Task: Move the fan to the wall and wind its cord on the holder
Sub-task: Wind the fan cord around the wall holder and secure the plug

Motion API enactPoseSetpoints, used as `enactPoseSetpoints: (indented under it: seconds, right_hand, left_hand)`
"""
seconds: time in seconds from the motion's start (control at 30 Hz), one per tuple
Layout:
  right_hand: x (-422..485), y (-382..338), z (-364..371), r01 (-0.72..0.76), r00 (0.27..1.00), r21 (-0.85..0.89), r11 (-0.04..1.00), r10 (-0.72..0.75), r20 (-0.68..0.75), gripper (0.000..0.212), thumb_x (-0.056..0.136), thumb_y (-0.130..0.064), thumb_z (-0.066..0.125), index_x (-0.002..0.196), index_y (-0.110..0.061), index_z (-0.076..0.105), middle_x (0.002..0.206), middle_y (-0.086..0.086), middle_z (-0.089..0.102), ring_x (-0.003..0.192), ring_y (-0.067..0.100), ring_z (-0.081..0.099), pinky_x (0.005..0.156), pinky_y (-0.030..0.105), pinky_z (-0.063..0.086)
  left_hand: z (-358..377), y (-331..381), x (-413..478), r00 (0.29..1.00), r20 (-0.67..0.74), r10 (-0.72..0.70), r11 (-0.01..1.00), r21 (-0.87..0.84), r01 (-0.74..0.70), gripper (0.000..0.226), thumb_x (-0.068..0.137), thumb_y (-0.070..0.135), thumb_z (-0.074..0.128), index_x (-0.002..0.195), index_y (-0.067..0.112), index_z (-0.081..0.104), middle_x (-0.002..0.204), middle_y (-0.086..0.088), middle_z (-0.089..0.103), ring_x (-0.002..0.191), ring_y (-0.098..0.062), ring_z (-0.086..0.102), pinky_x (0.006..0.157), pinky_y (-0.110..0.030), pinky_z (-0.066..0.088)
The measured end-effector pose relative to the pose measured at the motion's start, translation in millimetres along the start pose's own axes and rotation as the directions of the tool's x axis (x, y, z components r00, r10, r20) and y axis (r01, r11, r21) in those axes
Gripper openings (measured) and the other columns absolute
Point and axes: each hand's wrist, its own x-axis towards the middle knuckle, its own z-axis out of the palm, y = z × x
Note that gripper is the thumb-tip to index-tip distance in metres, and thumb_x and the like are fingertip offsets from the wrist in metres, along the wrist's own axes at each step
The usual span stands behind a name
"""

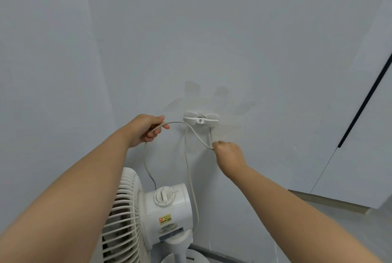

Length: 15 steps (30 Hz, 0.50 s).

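Fan count: one, white, standing just beside the wall, below the holder. Dial count: one, on top of the fan housing. Holder count: one, white, fixed to the wall. Cord count: one, pale grey, looped over the holder. Hand count: two. The left hand has its fingers curled round the cord to the left of the holder; from there, one strand drops behind the fan housing. The right hand pinches a loop of two strands just below and right of the holder. One further strand hangs from the holder down the fan's right side.
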Motion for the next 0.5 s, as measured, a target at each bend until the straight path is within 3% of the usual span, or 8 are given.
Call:
enactPoseSetpoints:
  seconds: [0.03, 0.1, 0.2, 0.27, 0.33, 0.4, 0.5]
  right_hand:
    - [1, -3, 1, 0.039, 0.998, -0.025, 0.999, -0.038, 0.056, 0.029, 0.038, 0.002, 0.081, 0.056, -0.007, 0.060, 0.053, 0.009, 0.059, 0.044, 0.026, 0.058, 0.043, 0.025, 0.021]
    - [4, -5, 10, 0.073, 0.991, 0.087, 0.994, -0.082, 0.104, 0.013, 0.081, -0.002, 0.058, 0.093, -0.003, 0.063, 0.091, 0.016, 0.066, 0.083, 0.035, 0.064, 0.058, 0.033, 0.037]
    - [4, -13, 11, -0.132, 0.971, 0.454, 0.881, 0.022, 0.240, 0.034, 0.090, -0.002, 0.043, 0.119, -0.004, 0.061, 0.114, 0.015, 0.066, 0.105, 0.032, 0.061, 0.087, 0.034, 0.048]
    - [6, -18, 9, -0.341, 0.931, 0.680, 0.649, 0.132, 0.341, 0.040, 0.089, 0.000, 0.041, 0.125, -0.001, 0.058, 0.118, 0.015, 0.065, 0.107, 0.026, 0.063, 0.096, 0.035, 0.049]
    - [10, -17, 10, -0.447, 0.894, 0.769, 0.457, 0.202, 0.400, 0.030, 0.090, -0.009, 0.050, 0.114, 0.001, 0.066, 0.105, 0.012, 0.069, 0.096, 0.024, 0.068, 0.090, 0.038, 0.053]
    - [13, -16, 9, -0.484, 0.873, 0.785, 0.387, 0.274, 0.403, 0.021, 0.085, -0.020, 0.065, 0.094, -0.002, 0.072, 0.089, 0.004, 0.070, 0.071, 0.018, 0.069, 0.069, 0.031, 0.056]
    - [16, -16, 12, -0.521, 0.842, 0.777, 0.353, 0.364, 0.399, 0.007, 0.078, -0.010, 0.072, 0.074, -0.010, 0.066, 0.071, -0.001, 0.062, 0.049, 0.013, 0.058, 0.046, 0.018, 0.043]
  left_hand:
    - [-1, -1, -1, 0.998, 0.044, -0.040, 0.999, -0.008, 0.041, 0.034, 0.098, 0.025, 0.042, 0.083, 0.003, 0.063, 0.047, 0.002, 0.043, 0.036, -0.007, 0.028, 0.035, -0.017, 0.021]
    - [0, -3, -1, 0.987, 0.115, -0.111, 0.993, 0.063, 0.104, 0.028, 0.098, 0.019, 0.043, 0.085, 0.002, 0.062, 0.053, 0.000, 0.042, 0.034, -0.005, 0.027, 0.034, -0.015, 0.020]
    - [8, -7, 4, 0.979, 0.127, -0.162, 0.966, 0.224, 0.131, 0.014, 0.094, 0.008, 0.050, 0.089, 0.006, 0.063, 0.059, -0.005, 0.045, 0.032, -0.004, 0.027, 0.032, -0.013, 0.019]
    - [15, -10, 9, 0.978, 0.112, -0.178, 0.956, 0.254, 0.145, 0.009, 0.092, 0.004, 0.054, 0.090, 0.008, 0.062, 0.064, -0.008, 0.048, 0.031, -0.004, 0.027, 0.032, -0.012, 0.021]
    - [20, -14, 11, 0.973, 0.123, -0.195, 0.952, 0.264, 0.158, 0.007, 0.090, 0.003, 0.057, 0.089, 0.008, 0.061, 0.067, -0.009, 0.050, 0.030, -0.004, 0.027, 0.031, -0.013, 0.022]
    - [22, -18, 13, 0.965, 0.149, -0.216, 0.949, 0.263, 0.172, 0.006, 0.089, 0.003, 0.058, 0.086, 0.008, 0.061, 0.068, -0.009, 0.050, 0.031, -0.004, 0.028, 0.032, -0.013, 0.023]
    - [25, -21, 14, 0.951, 0.183, -0.250, 0.941, 0.278, 0.194, 0.008, 0.088, 0.002, 0.059, 0.083, 0.007, 0.060, 0.068, -0.009, 0.051, 0.032, -0.004, 0.030, 0.032, -0.012, 0.024]
